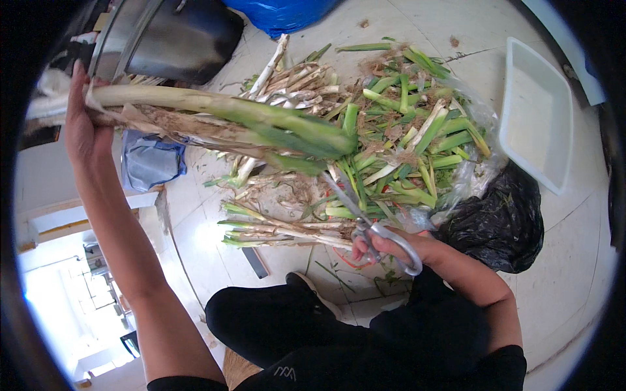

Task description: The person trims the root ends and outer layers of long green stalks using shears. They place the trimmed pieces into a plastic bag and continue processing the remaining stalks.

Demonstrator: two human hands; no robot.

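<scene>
My left hand point(90, 127) grips a bunch of long scallion or leek stalks point(220, 107), held up at the left. Their green cut ends point right, over the floor, and dry brownish leaves hang along them. In my right hand point(391, 244) is a pair of scissors point(363, 222) with grey loop handles. The blades point up and left, their tips close to the green ends; whether they touch cannot be told. Beneath lies a heap of green cut tops and root ends point(415, 127). Several thinner stalks point(283, 232) lie side by side just left of my right hand.
Pale stalks point(303, 88) are piled on the tiled floor beyond. A white plastic tub point(538, 117) and a black plastic bag point(499, 225) are at the right. A blue bag point(283, 14), a dark shiny container point(186, 44) and a blue-grey bag point(154, 161) stand farther off.
</scene>
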